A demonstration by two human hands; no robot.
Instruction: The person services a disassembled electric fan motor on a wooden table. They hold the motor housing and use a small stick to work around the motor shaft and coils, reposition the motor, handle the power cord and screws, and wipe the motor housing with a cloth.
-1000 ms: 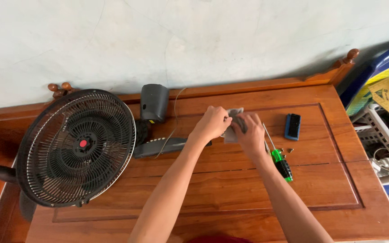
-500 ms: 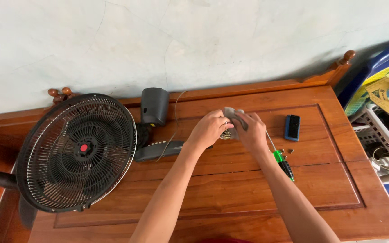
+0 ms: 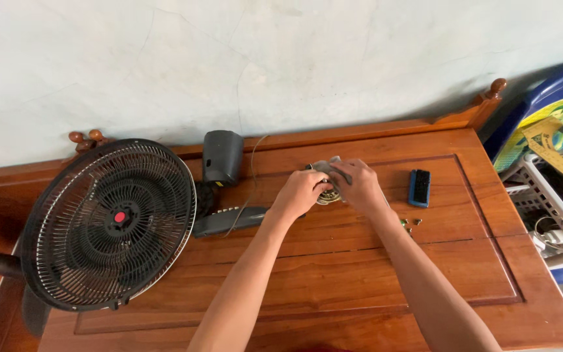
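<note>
2 hands meet over 1 small round metal part point(image 3: 326, 193), which sits on the wooden top point(image 3: 360, 274) a little above its middle, toward the back edge near the wall point(image 3: 281, 58). the part looks like a small motor with pale windings, though most of it is hidden under the fingers, so i cannot be sure. the left hand point(image 3: 301, 193) curls around its left side, fingers clenched on it, seemingly to keep it from turning or sliding. the right hand point(image 3: 358, 186) comes in from the other side and presses a grey cloth point(image 3: 327, 167) against the top of the part, fingers bent and gripping the cloth, which suggests wiping.

just right of the right wrist lie a few tiny dark bits point(image 3: 410, 225), maybe screws, kept close by but off the part. further right rests a blue and black block point(image 3: 419, 188), lying flat and well apart from the hands.

to the left of the hands a dark grey housing point(image 3: 222, 156) stands upright near the back edge, and a long grey cover point(image 3: 229, 221) lies flat below it with a thin wire point(image 3: 253, 176) trailing across. beyond these, 1 black fan grille point(image 3: 109, 223) with a red hub fills the left end of the top. at the far right, off the wood, a white basket point(image 3: 548, 195) holds clutter.
</note>
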